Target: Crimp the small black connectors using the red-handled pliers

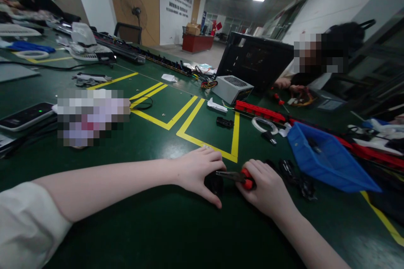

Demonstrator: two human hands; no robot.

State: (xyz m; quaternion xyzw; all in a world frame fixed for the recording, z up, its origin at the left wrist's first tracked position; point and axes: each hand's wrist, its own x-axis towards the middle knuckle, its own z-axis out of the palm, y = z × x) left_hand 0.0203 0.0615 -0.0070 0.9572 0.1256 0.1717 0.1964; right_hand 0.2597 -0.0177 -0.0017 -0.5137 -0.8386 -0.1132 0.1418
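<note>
My right hand (263, 180) is closed round the red handles of a pair of pliers (232, 175), whose metal jaws point left. Beside the jaw tips, my left hand (200, 172) curves over the green table (142, 227) with its thumb apart from the fingers. A small dark object (215, 183) lies between that thumb and the fingers; whether they grip it is hard to tell. Just right of my right hand lie bundled black cables (296, 176).
A blue bin (331, 159) stands at the right, beside a red strip (259, 111). Farther back are a grey power supply (232, 87) and a black case (252, 61). A pixelated object (91, 117) and a black device (27, 116) lie left. Another person's hands are at the back right.
</note>
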